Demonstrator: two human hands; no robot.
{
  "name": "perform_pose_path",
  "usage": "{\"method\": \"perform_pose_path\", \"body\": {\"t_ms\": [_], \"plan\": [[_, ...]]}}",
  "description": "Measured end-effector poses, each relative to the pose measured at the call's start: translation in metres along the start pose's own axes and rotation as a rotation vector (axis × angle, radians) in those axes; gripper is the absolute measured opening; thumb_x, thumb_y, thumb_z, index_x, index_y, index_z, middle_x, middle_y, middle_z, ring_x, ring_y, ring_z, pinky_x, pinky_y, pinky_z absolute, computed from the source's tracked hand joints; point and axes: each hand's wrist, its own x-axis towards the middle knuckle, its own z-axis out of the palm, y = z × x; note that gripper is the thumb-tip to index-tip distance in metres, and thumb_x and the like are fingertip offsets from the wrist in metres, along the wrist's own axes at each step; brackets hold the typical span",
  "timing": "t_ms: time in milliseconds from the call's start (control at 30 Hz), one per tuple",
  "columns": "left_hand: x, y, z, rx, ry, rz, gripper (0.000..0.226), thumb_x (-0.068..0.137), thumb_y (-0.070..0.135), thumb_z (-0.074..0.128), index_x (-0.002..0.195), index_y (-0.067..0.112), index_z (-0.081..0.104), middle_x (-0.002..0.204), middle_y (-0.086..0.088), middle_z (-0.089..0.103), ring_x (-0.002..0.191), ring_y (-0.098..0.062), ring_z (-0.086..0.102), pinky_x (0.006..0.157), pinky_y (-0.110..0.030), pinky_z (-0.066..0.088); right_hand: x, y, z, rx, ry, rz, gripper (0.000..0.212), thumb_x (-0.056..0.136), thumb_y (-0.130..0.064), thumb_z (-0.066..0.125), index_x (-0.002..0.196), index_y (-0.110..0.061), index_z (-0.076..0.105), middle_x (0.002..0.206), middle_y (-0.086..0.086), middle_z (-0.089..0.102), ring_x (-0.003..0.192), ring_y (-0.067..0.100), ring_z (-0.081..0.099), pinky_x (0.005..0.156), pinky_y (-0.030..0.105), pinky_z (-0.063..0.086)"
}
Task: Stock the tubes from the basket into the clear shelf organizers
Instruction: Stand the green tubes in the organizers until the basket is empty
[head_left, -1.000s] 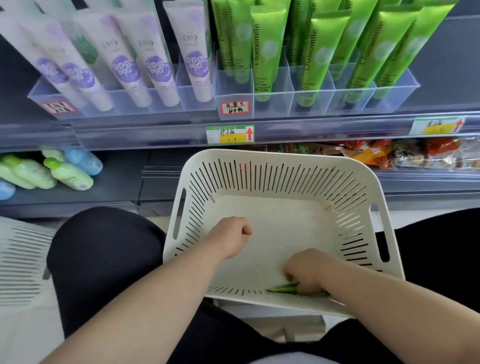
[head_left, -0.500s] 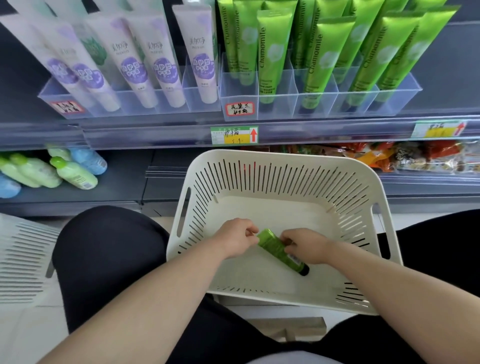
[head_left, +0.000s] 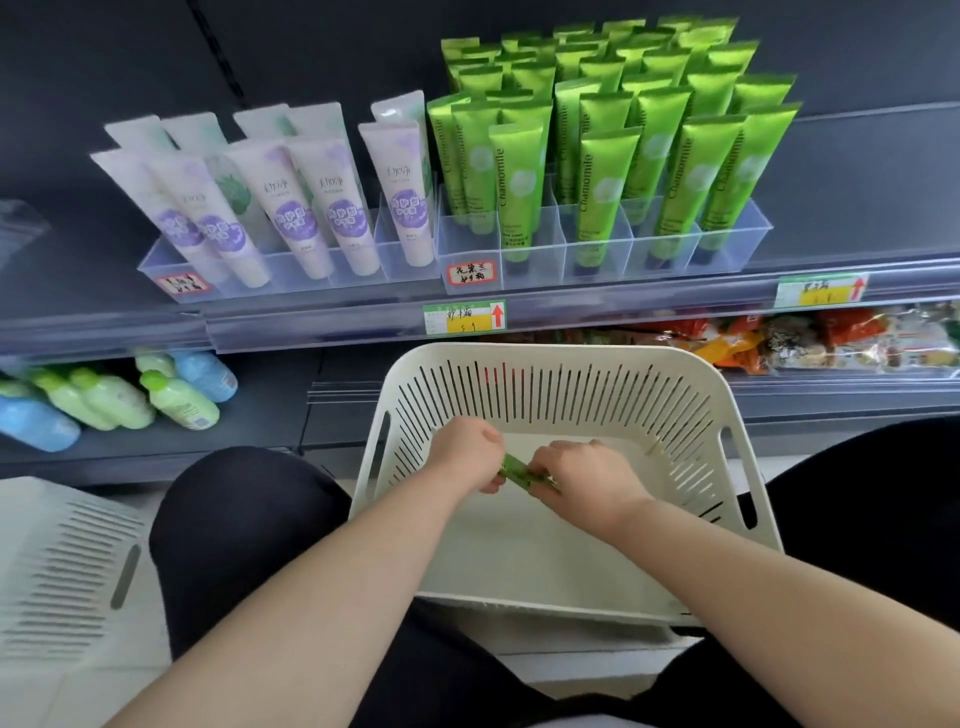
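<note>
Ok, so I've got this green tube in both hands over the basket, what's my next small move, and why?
Probably lift the green tube up toward the clear organizer that holds the Chamomile tubes. Your left hand and right hand both grip it above the basket. Its colour matches that row, and no other tube shows in the basket.

Dark grey shelf back panel (head_left: 857, 62); bottles (head_left: 176, 400), snack packets (head_left: 831, 343) on lower shelf (head_left: 270, 415); pale floor (head_left: 62, 696).
</note>
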Motion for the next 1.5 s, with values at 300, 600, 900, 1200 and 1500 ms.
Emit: {"method": "perform_pose_path", "body": {"t_ms": [300, 600, 900, 1200, 1500], "plan": [[-0.036, 0.044, -0.059, 0.201, 0.328, 0.432, 0.017, 0.092, 0.024, 0.060, 0.105, 0.024, 0.071, 0.102, 0.002, 0.069, 0.094, -0.021, 0.062, 0.083, -0.030, 0.049, -0.004, 0.006, -0.073, 0.014, 0.177, 0.090, 0.027, 0.093, -0.025, 0.047, 0.116, -0.033, 0.059, 0.118, -0.009, 0.061, 0.107, 0.017, 0.057, 0.088, 0.032, 0.044], [-0.055, 0.137, -0.156, 0.108, 0.814, 0.796, 0.023, 0.096, 0.020, 0.050, 0.111, 0.020, 0.068, 0.107, 0.002, 0.064, 0.091, -0.009, 0.050, 0.077, -0.024, 0.034, 0.027, 0.000, -0.191, -0.152, 0.682, 0.048, 0.028, 0.087, -0.011, 0.053, 0.107, -0.026, 0.067, 0.098, -0.002, 0.069, 0.094, 0.024, 0.057, 0.066, 0.030, 0.032], [-0.010, 0.176, -0.172, 0.258, 0.724, 0.781, 0.025, 0.097, 0.016, 0.052, 0.114, 0.017, 0.069, 0.111, -0.006, 0.065, 0.104, -0.024, 0.057, 0.081, -0.027, 0.038, 0.073, 0.005, -0.227, -0.218, 0.680, 0.003, 0.035, 0.086, -0.009, 0.057, 0.116, -0.026, 0.062, 0.107, -0.002, 0.065, 0.100, 0.022, 0.052, 0.077, 0.033, 0.039], [0.008, 0.182, -0.167, 0.392, 0.568, 0.743, 0.028, 0.094, 0.004, 0.050, 0.111, 0.016, 0.069, 0.112, -0.006, 0.066, 0.098, -0.024, 0.061, 0.073, -0.028, 0.044, 0.081, 0.018, -0.230, -0.177, 0.677, 0.016, 0.035, 0.085, -0.007, 0.056, 0.113, -0.026, 0.065, 0.102, -0.002, 0.066, 0.098, 0.021, 0.050, 0.070, 0.030, 0.036], [0.003, 0.193, -0.171, 0.471, 0.533, 0.743, 0.020, 0.092, 0.011, 0.057, 0.107, 0.015, 0.071, 0.107, -0.006, 0.068, 0.096, -0.025, 0.061, 0.080, -0.032, 0.048, 0.120, 0.003, -0.250, -0.273, 0.570, 0.047, 0.034, 0.091, -0.017, 0.053, 0.125, -0.021, 0.053, 0.117, 0.000, 0.060, 0.113, 0.025, 0.043, 0.087, 0.041, 0.037]]}}
